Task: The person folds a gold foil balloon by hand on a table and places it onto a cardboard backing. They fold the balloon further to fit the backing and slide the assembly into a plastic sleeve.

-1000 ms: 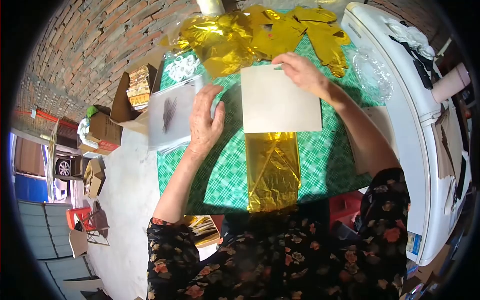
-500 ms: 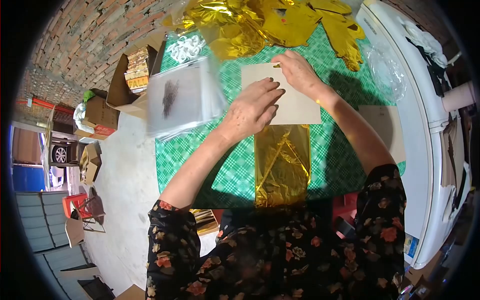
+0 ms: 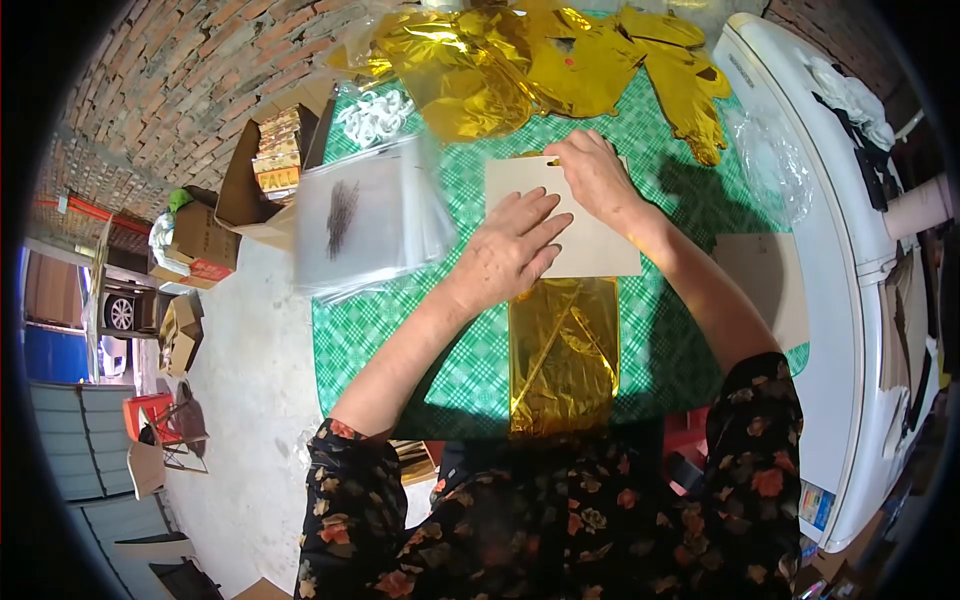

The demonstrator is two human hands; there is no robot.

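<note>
A pale card (image 3: 600,235) lies over a strip of shiny gold foil (image 3: 565,350), whose lower part runs down to the table's front edge. My left hand (image 3: 510,245) rests on the card's left half, its fingers spread. At the card's top edge my right hand (image 3: 595,175) has its fingers bent together beside a small dark slot; what they hold, if anything, is hidden. A bit of gold foil shows behind the top edge. Left of the card lies a stack of clear plastic bags (image 3: 370,220) with a dark scribbled patch.
More gold foil (image 3: 465,80) is heaped at the back of the green table (image 3: 400,340). White loops (image 3: 375,117) lie at the back left, near an open cardboard box (image 3: 240,185). Another card (image 3: 765,280) and crumpled clear plastic (image 3: 775,165) lie at the right, beside a white appliance (image 3: 840,300).
The whole view has shifted, so the table, card and hands appear slightly lower. My left hand's fingers look a little more spread; both hands stay at the card.
</note>
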